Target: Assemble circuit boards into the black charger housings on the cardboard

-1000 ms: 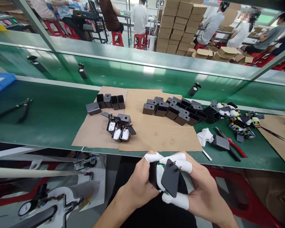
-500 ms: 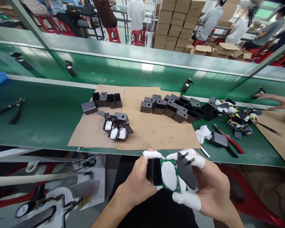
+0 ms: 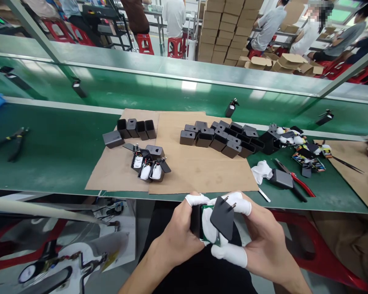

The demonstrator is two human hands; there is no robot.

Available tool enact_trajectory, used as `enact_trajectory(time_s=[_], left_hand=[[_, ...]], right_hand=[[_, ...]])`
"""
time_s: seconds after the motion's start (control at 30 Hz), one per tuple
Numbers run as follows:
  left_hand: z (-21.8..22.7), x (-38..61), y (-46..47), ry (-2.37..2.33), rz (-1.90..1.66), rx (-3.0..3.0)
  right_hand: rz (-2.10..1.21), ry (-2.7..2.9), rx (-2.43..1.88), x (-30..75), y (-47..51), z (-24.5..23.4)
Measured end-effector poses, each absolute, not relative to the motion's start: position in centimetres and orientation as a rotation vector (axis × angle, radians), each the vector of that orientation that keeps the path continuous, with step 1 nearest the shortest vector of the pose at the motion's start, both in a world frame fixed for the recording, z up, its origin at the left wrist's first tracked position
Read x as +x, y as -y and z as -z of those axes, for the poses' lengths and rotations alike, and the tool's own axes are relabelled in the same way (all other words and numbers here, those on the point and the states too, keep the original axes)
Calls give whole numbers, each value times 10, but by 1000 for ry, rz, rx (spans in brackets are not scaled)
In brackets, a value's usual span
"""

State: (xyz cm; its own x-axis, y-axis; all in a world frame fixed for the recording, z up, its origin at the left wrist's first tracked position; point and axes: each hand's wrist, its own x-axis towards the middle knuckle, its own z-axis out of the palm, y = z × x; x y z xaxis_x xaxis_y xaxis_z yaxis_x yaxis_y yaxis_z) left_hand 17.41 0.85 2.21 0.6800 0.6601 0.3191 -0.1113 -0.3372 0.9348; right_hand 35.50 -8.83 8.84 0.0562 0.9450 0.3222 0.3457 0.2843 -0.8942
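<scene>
Over my lap, my left hand (image 3: pixel 179 228) grips a black charger housing (image 3: pixel 195 220) from its left side. A green circuit board with a white pad (image 3: pixel 209 224) sits partly inside the housing's mouth. My right hand (image 3: pixel 257 234) pinches this board assembly between thumb and fingers, all in white finger cots. A black plug cover (image 3: pixel 223 218) with two metal prongs hangs tilted over the board's right end. On the cardboard (image 3: pixel 199 175) ahead stand several filled housings (image 3: pixel 149 167) with white pads and loose plug covers. The housing's inside is mostly hidden.
Black housings (image 3: pixel 219 139) stand grouped on the cardboard, with more (image 3: pixel 136 128) to the left. Red-handled pliers (image 3: pixel 300 183), a grey case (image 3: pixel 281 179), white cloth (image 3: pixel 261 171) and a pile of board assemblies (image 3: pixel 306 151) lie right. Cutters (image 3: pixel 16 143) lie far left. A gauge (image 3: pixel 27 272) is below.
My right hand has moved left, sliding the board deeper into the housing. The plug cover has shifted left with it. Another person's hand at the right edge has left the view.
</scene>
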Motion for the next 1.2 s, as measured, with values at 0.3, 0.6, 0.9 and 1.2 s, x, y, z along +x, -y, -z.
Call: enact_trajectory(time_s=[0.3,0.6,0.9,1.2], left_hand=[[-23,176,-11,-431,-856,1749],[-28,178,-13,-443,-839,1728],[-22,176,-13,-447,-827,1725],[-19,173,-12,-444,-837,1702]], right_hand=[[-671,1537,-1260,355,85,-88],[-641,1581,-1320,352,83,-89],[-624,1596,-1366,350,83,-87],[-592,1626,-1379,350,81,-92]])
